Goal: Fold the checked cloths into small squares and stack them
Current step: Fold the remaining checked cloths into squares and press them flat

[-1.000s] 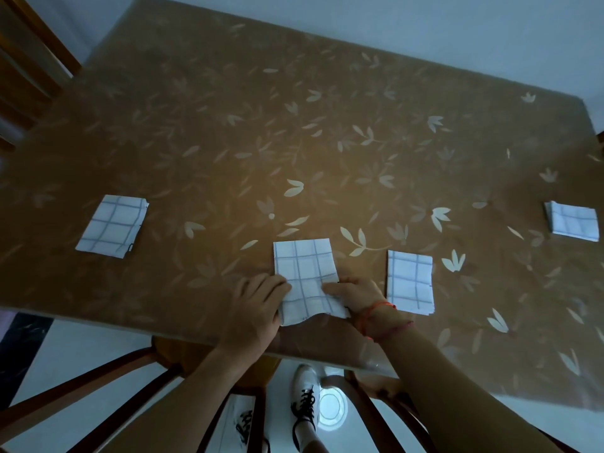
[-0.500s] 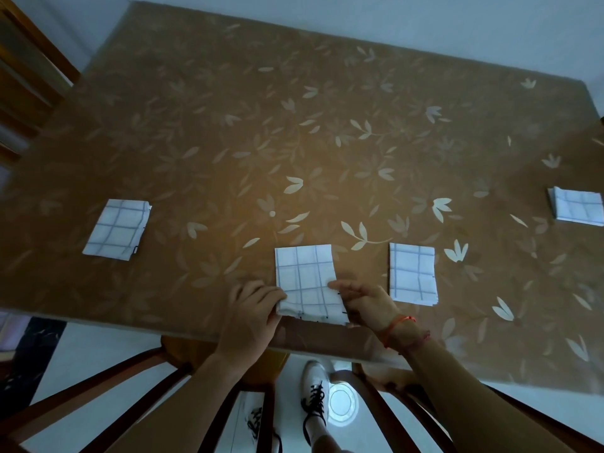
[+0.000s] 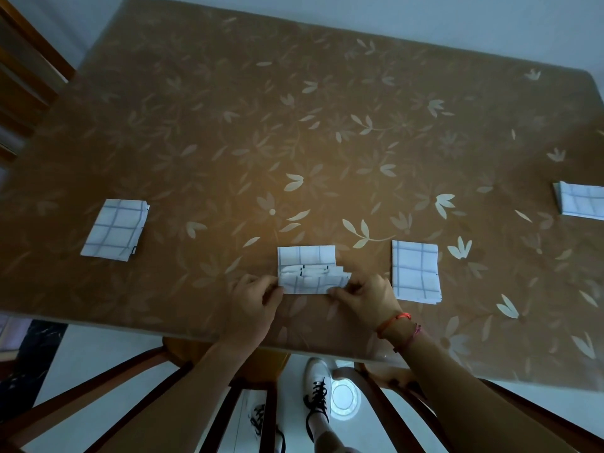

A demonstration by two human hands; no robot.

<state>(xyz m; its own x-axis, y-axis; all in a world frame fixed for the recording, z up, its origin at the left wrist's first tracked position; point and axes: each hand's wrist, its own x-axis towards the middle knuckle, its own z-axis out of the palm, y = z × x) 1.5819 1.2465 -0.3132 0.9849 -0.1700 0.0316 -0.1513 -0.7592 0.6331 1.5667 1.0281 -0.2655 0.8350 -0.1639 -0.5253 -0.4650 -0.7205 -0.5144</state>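
Cloth in hand (image 3: 309,271): lower centre of frame, near table edge; near half lifted and turned toward the far half, fold unfinished.
Left hand (image 3: 253,300): pinched on that cloth's near left corner.
Right hand (image 3: 367,297): pinched on its near right corner.
Folded cloths: one at left (image 3: 114,227), one just right of centre (image 3: 415,272), one at right edge (image 3: 581,201); all apart on the table (image 3: 294,125).
Remaining, by judgement: finish this fold; stacking not begun.
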